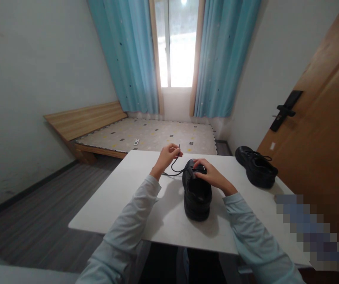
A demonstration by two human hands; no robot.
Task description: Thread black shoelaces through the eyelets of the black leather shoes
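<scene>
White, one tabletop (104,205), on which we record two black shoes: the nearer shoe (197,209) upright by the front edge, opening towards us, and the second shoe (262,177) well apart at the right-hand edge. Our right hand (213,175) has its fingers gripping the nearer shoe's upper by the tongue; our left hand (167,156), raised just left, has its fingers pinching one thin black lace (175,174).

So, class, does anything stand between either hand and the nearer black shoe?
Nothing visible does. The right hand touches the nearer shoe by its opening, and the left hand holds a black lace running to it. The other shoe sits off to the right, not between them.
</scene>
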